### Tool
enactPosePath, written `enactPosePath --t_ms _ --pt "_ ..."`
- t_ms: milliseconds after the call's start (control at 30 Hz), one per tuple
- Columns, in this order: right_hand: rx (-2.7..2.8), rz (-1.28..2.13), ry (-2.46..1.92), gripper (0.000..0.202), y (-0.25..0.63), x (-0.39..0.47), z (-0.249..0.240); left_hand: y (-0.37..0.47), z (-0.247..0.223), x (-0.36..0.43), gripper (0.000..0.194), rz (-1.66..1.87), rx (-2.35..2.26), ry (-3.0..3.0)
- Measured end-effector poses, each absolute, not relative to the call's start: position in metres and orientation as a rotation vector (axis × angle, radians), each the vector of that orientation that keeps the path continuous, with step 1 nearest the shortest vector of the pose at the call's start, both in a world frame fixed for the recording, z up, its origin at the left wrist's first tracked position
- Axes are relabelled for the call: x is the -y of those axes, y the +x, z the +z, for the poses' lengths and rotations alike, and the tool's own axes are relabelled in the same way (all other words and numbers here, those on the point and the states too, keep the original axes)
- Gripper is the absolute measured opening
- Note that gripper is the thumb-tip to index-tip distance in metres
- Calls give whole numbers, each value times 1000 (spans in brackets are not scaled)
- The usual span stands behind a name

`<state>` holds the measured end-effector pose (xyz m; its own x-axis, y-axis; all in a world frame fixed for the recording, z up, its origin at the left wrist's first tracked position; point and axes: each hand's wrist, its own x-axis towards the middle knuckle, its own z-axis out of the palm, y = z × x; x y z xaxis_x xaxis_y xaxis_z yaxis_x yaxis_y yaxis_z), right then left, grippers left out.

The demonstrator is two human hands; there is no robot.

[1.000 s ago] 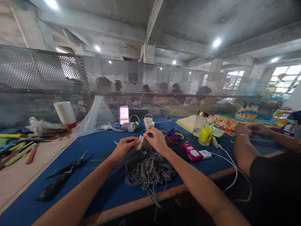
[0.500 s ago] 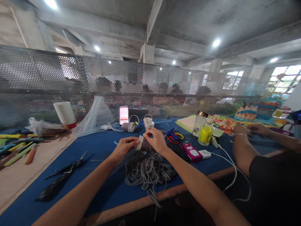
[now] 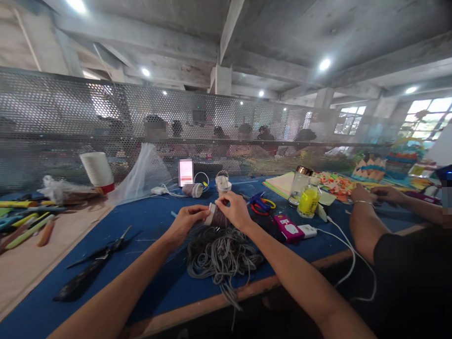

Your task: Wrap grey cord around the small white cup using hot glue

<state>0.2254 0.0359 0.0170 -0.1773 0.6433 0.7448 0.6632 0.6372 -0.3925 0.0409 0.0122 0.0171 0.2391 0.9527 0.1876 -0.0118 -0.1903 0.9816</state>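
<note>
Both hands meet at a small paper cup (image 3: 217, 217) partly wrapped in greyish-brown cord, tilted on its side above the blue table. My left hand (image 3: 187, 223) is closed on the cup's white rim. At the cup's upper edge, my right hand (image 3: 234, 211) pinches with thumb and fingertips; what lies between them is too small to make out. Just below the cup is a loose heap of grey cord (image 3: 225, 256), its ends hanging over the table edge. Behind my hands stand a white cup with a handle (image 3: 223, 184) and a wrapped cup lying sideways (image 3: 192, 190).
Black scissors (image 3: 98, 265) lie at left, near tools (image 3: 24, 228) and stacked paper cups (image 3: 97, 170). A lit phone (image 3: 185, 172) stands behind. Rightward are blue-handled scissors (image 3: 263, 204), a purple power bank (image 3: 288, 228), a yellow bottle (image 3: 308, 201) and another person's hands (image 3: 360, 194).
</note>
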Motion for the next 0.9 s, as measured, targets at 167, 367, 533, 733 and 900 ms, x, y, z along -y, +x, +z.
enactPosePath --t_ms 167,367,533,733,900 --pt "1877 -5 -1041 12 226 -37 17 41 18 -12 39 1166 -934 1465" --pt "1865 45 -1040 14 226 -37 16 40 15 -15 39 1160 -951 1470" --pt "1866 51 -1050 16 226 -36 17 38 12 -18 32 1139 -910 1470" --pt "1862 53 -1025 16 225 -37 15 37 9 -20 26 1136 -862 1482" --pt "1857 62 -1032 17 225 -37 15 37 10 -19 29 1130 -879 1464"
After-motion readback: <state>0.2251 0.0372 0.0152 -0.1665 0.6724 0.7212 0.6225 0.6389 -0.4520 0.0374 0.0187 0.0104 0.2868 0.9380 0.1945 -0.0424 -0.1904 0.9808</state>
